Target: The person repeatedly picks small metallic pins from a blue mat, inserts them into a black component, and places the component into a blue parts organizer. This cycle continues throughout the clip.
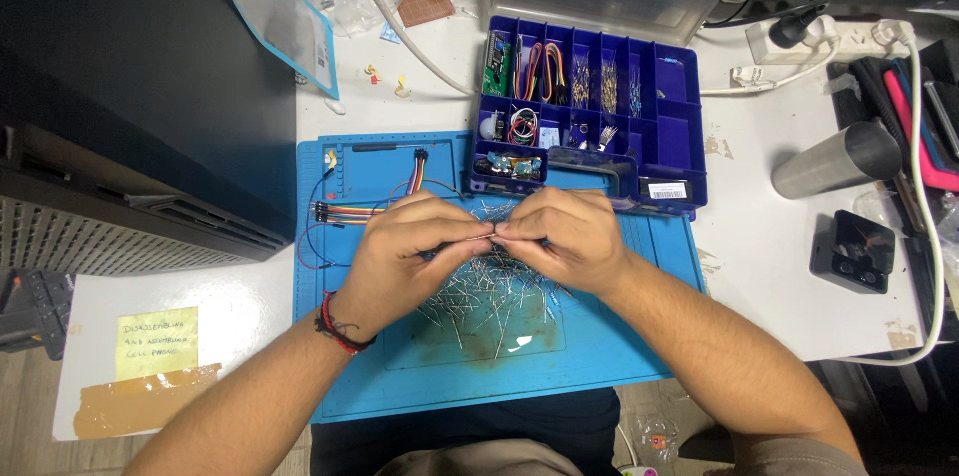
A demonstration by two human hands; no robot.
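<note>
I am in the middle of working one small wire-legged component [493,229] between my fingertips. My left hand [415,246] and my right hand [564,236] meet just above the pile of loose components [489,296], each pinching an end of the same piece, thumbs and forefingers closed on it with the other fingers curled in. The part itself is too small for me to tell its kind (only thin metal legs show). I judge that the next move calls for a light, steady pinch and a small controlled motion, since legs this thin bend easily and the heap below would swallow a dropped piece.

The pile lies on a blue work mat [619,356], which sits on a white table [759,266]. Rainbow jumper wires [345,211] lie on the mat to my left. A blue compartment organizer box [679,126] stands open just beyond my hands, holding wires and small parts. Further right lie a metal cylinder [834,161], a small black box [851,251] and a white power strip [849,34]. A yellow sticky note [157,341] is at the table's left edge, beside a dark case [130,136].
</note>
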